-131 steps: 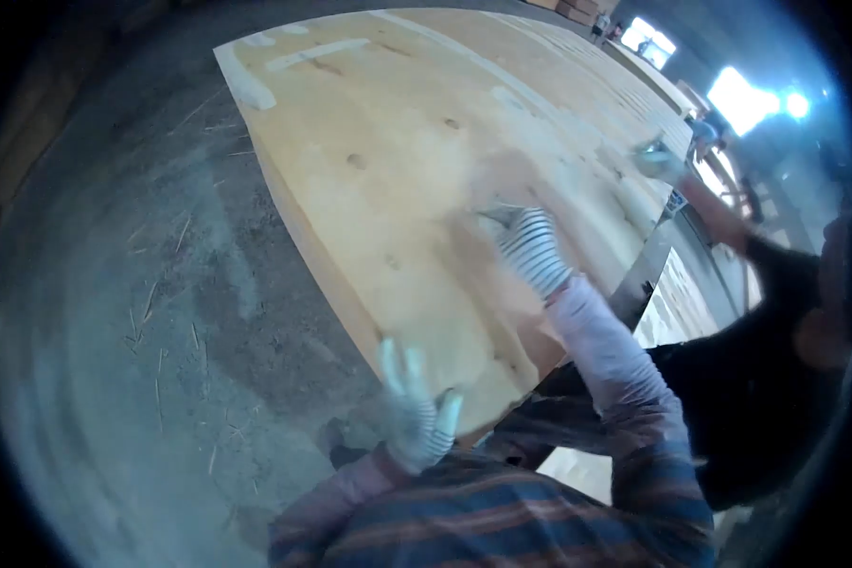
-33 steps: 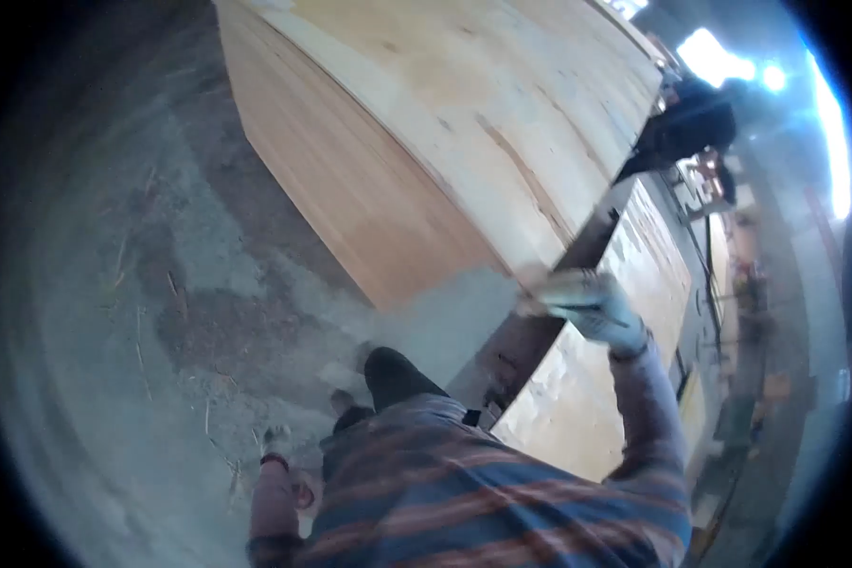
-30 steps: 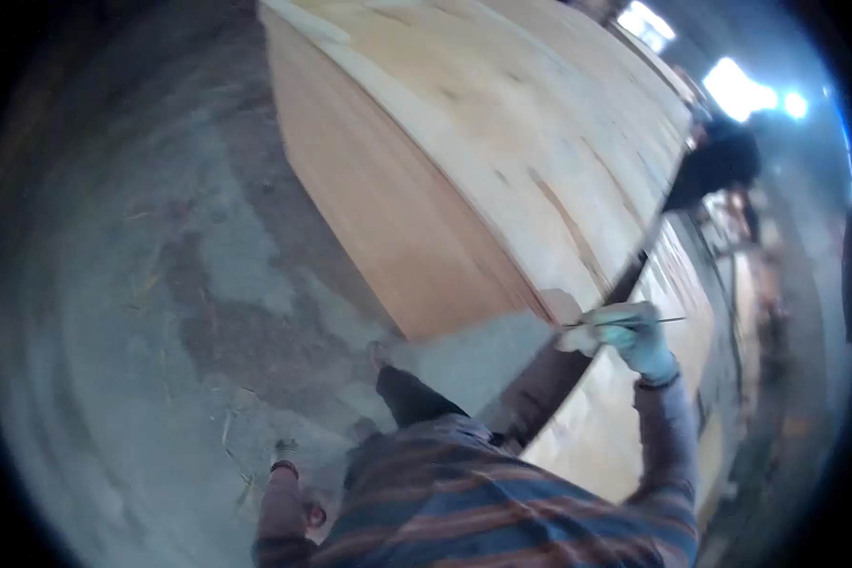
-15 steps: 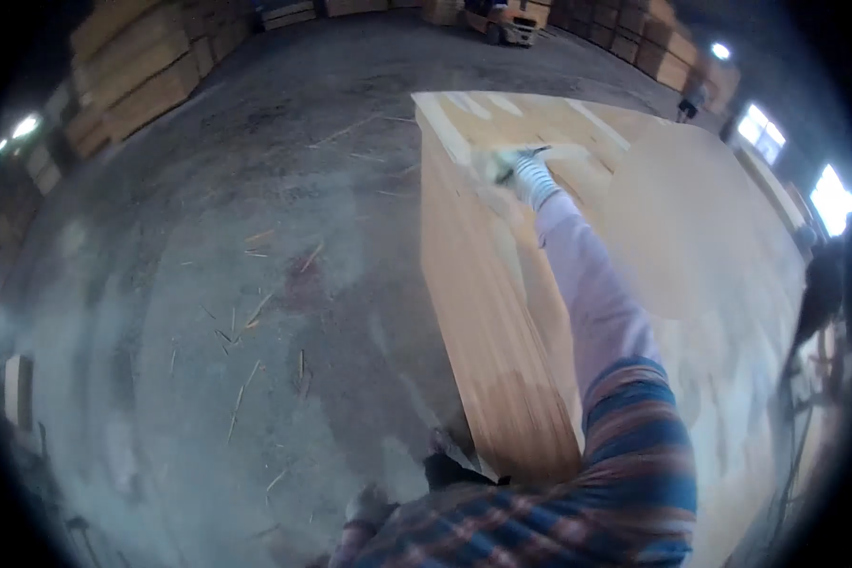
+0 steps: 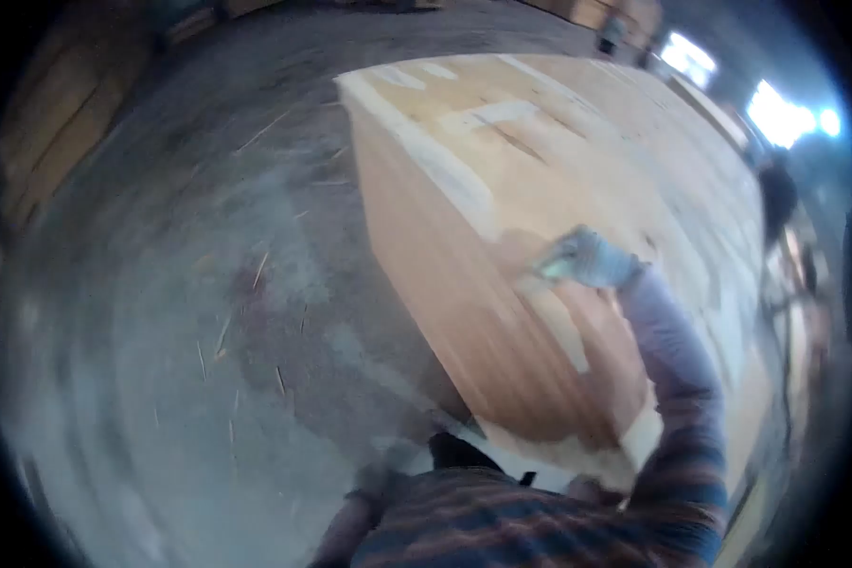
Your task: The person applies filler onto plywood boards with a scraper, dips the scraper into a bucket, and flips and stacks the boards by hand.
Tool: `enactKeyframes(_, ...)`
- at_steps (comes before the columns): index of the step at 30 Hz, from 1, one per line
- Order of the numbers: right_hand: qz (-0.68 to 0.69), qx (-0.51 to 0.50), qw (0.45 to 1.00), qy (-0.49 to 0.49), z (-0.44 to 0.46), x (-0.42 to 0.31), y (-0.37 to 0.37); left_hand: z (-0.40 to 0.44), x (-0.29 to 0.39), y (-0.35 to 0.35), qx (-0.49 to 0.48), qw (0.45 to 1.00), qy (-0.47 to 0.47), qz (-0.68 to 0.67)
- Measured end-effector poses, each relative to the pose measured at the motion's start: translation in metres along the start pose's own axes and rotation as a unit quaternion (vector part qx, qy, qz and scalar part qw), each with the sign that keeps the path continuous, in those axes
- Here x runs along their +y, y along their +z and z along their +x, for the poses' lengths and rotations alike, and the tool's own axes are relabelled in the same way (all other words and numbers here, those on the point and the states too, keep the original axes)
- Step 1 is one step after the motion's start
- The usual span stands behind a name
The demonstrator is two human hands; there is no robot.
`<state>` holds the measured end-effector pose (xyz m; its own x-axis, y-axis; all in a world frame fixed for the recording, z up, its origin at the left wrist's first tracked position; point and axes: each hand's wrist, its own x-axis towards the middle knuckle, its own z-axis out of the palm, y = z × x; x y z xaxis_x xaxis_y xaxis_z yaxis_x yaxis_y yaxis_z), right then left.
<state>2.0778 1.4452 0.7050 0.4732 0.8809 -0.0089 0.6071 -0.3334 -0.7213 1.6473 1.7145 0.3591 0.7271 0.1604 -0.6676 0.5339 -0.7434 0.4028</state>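
My right hand (image 5: pixel 587 257), in a light knitted glove, is over the near left part of a plywood stack (image 5: pixel 625 189). Its fingers are closed round a small pale-green, scraper-like tool (image 5: pixel 551 271), blurred by motion, low against the top sheet. Pale filler-like patches (image 5: pixel 459 180) run along the sheet's left edge and across its face. Low in the view, beside my body, my left hand (image 5: pixel 381 478) hangs away from the stack; it is dark and smeared, so its fingers do not show clearly.
Grey concrete floor (image 5: pixel 284 379) lies left of the stack, with scattered wood slivers (image 5: pixel 260 269). More wood stacks (image 5: pixel 57 142) stand at the far left. A person (image 5: pixel 612 34) is in the distance beyond the stack, near bright windows (image 5: pixel 688 59).
My right hand has come back from near the far left corner towards my body, along the sheet's left side, elbow now bent. The view has shifted down and to the right.
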Motion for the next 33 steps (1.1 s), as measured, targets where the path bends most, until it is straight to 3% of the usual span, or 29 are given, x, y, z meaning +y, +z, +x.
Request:
enactKeyframes(2, 0.084, 0.065, 0.992, 0.063, -0.068, -0.024, 0.022, 0.054, -0.005, -0.014, 0.032, 0.997, 0.067, -0.001)
enactKeyframes(4, 0.202, 0.215, 0.948, 0.119, -0.165, -0.064, 0.062, 0.095, -0.013, -0.009, 0.123, 0.953, 0.277, -0.02)
enactKeyframes(6, 0.257, 0.39, 0.852, 0.237, -0.255, -0.101, 0.122, 0.118, 0.013, -0.004, 0.069, 0.911, 0.404, 0.058)
enactKeyframes(7, 0.186, 0.498, 0.803, 0.271, -0.286, -0.125, 0.16, 0.131, 0.032, -0.003, 0.014, 0.892, 0.418, 0.17)
enactKeyframes(9, 0.259, 0.6, 0.663, 0.365, -0.336, -0.161, 0.22, 0.14, 0.081, 0.016, -0.115, 0.888, 0.444, 0.017)
enactKeyframes(12, 0.289, 0.787, 0.448, 0.311, -0.427, -0.186, 0.36, 0.077, 0.163, 0.034, -0.264, 0.856, 0.418, -0.152)
enactKeyframes(13, 0.281, 0.845, 0.363, 0.276, -0.443, -0.204, 0.395, 0.038, 0.194, 0.032, -0.284, 0.843, 0.421, -0.179)
enactKeyframes(14, 0.24, 0.88, 0.315, 0.262, -0.471, -0.209, 0.444, -0.007, 0.229, 0.028, -0.298, 0.831, 0.42, -0.209)
enactKeyframes(16, 0.3, 0.924, 0.106, 0.214, -0.546, -0.203, 0.567, -0.058, 0.274, 0.025, -0.283, 0.82, 0.417, -0.272)
enactKeyframes(17, 0.393, 0.903, -0.06, 0.166, -0.587, -0.21, 0.629, -0.073, 0.296, 0.035, -0.258, 0.818, 0.418, -0.301)
enactKeyframes(19, 0.186, 0.932, -0.09, 0.299, -0.607, -0.26, 0.712, -0.075, 0.339, 0.046, -0.282, 0.799, 0.341, -0.407)
enactKeyframes(21, -0.066, 0.746, -0.035, 0.662, -0.632, -0.278, 0.815, -0.132, 0.387, 0.054, -0.225, 0.821, 0.226, -0.472)
enactKeyframes(23, -0.02, 0.711, -0.155, 0.685, -0.646, -0.309, 0.85, -0.14, 0.404, 0.069, -0.196, 0.823, 0.282, -0.453)
enactKeyframes(25, -0.091, 0.64, -0.159, 0.746, -0.652, -0.303, 0.967, -0.127, 0.412, 0.062, -0.209, 0.833, 0.309, -0.409)
enactKeyframes(27, 0.072, 0.69, -0.324, 0.643, -0.649, -0.33, 0.945, -0.114, 0.417, 0.045, -0.279, 0.842, 0.311, -0.342)
enactKeyframes(29, 0.03, 0.637, -0.305, 0.708, -0.632, -0.306, 1.067, -0.13, 0.427, 0.058, -0.181, 0.869, 0.285, -0.361)
enactKeyframes(30, 0.122, 0.595, -0.312, 0.731, -0.628, -0.308, 1.068, -0.14, 0.43, 0.066, -0.131, 0.876, 0.273, -0.375)
enactKeyframes(31, 0.054, 0.498, -0.238, 0.832, -0.613, -0.289, 1.101, -0.149, 0.436, 0.076, -0.109, 0.895, 0.268, -0.34)
enactKeyframes(33, 0.13, 0.548, -0.192, 0.804, -0.623, -0.24, 1.056, -0.147, 0.441, 0.075, -0.098, 0.911, 0.254, -0.31)
